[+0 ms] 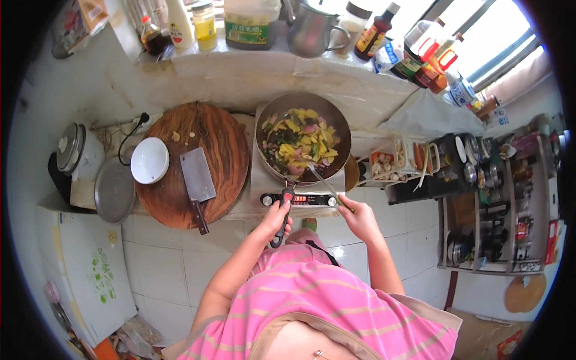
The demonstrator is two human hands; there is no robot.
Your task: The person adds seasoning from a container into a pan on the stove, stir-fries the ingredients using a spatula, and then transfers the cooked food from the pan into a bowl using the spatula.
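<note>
A deep dark wok (302, 101) sits on an induction cooker (263, 185) with a lit red display. Inside it lie sliced yellow pieces, perhaps potato, with pinkish meat slices and bits of green (310, 139). My left hand (275, 219) grips the wok's black handle (284, 215). In my right hand (357, 217) is a metal spatula (325, 182) with a green handle; its blade end is among the food and partly hidden. To the left, a cleaver (198, 175) and a white bowl (150, 160) rest on a round wooden chopping board (229, 157).
Bottles, jars and a metal pitcher (312, 31) line the ledge behind the wok. A rice cooker (85, 148) and a grey metal lid (114, 191) are at the left. On the right stand a white vegetable basket (416, 155) and a crowded shelf rack (472, 234).
</note>
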